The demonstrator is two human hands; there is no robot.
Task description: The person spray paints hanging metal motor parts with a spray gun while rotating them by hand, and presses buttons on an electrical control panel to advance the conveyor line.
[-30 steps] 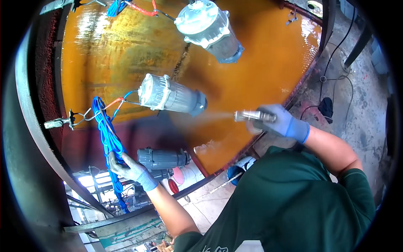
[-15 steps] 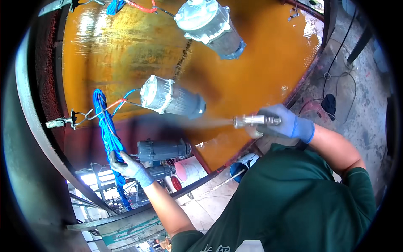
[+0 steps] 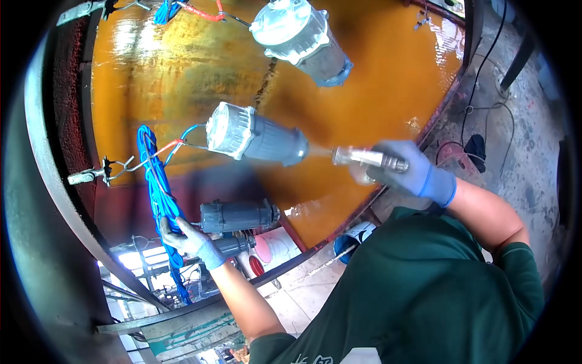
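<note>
My gloved right hand (image 3: 418, 171) is wrapped round a metal spray gun (image 3: 357, 156). A fine mist leaves its nozzle toward the narrow end of a hanging motor (image 3: 267, 138). That motor has a pale, shiny ribbed end on the left and a grey body. It hangs on its side from a wire and hook. My gloved left hand (image 3: 193, 242) is closed on a long bundle of blue cable (image 3: 156, 188), which runs up to the motor's wire. Beyond hangs a second, mostly silvery motor (image 3: 303, 42). A dark grey motor (image 3: 236, 215) is nearer to me.
An orange-brown wet-looking panel (image 3: 388, 103) lies behind the motors. A curved metal rail (image 3: 51, 158) with hooks (image 3: 88, 176) runs along the left. Buckets (image 3: 351, 239) stand near my body. A black hose (image 3: 467, 121) trails over the grey floor on the right.
The mist has shifted from below the motor to its narrow end. The spray gun has moved slightly up and left. The motor has swung a little right, and its body looks more evenly grey.
</note>
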